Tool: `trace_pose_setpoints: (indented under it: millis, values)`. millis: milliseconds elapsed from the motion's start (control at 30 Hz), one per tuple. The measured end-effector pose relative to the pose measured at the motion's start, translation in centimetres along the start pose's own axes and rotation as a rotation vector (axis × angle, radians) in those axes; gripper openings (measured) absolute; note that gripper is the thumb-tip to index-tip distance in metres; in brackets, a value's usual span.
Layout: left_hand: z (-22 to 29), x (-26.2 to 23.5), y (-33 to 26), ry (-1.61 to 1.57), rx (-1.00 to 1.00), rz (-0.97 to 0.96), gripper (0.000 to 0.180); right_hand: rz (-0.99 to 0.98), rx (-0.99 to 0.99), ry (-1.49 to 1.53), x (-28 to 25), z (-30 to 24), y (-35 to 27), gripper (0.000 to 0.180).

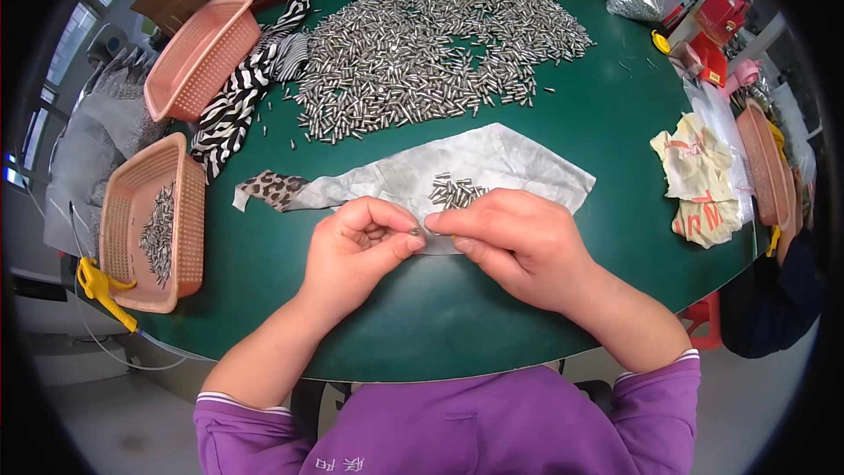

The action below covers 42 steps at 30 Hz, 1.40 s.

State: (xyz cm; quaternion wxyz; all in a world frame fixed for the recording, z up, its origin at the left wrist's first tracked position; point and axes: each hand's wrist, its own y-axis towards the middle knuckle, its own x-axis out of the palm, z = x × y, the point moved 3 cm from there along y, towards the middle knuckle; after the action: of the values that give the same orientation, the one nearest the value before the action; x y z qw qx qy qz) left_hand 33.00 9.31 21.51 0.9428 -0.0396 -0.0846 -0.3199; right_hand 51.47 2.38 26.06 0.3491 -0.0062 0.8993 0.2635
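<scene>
My left hand (356, 246) pinches a small metal part (415, 231) between thumb and forefinger, its end facing my other hand. Close beside it, my right hand (527, 242) is closed in a pinch, thumb under forefinger. What it grips is mostly hidden; only a tiny yellowish bit shows at the fingertips. Both hands hover over the near edge of a grey-white cloth (501, 154) spread on the green table. A little heap of shiny metal pins (455, 191) lies on this cloth, partly behind my right hand. A leopard-print piece (271, 189) forms the cloth's left end.
A wide pile of metal pins (422, 62) covers the far table. Pink baskets (189, 211) (202, 57) and a zebra-striped cloth (237, 105) stand left, with a yellow air gun (105, 295). Crumpled paper (699, 176) lies right, near another person's dark sleeve (778, 299).
</scene>
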Motion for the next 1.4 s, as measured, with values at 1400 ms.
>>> trace_pose_setpoints:
  millis: [1400]
  values:
    - [0.1,0.3,-0.2,0.052,-0.043,-0.068,0.011,0.068,-0.147,-0.288,0.0,-0.2,0.2,0.034]
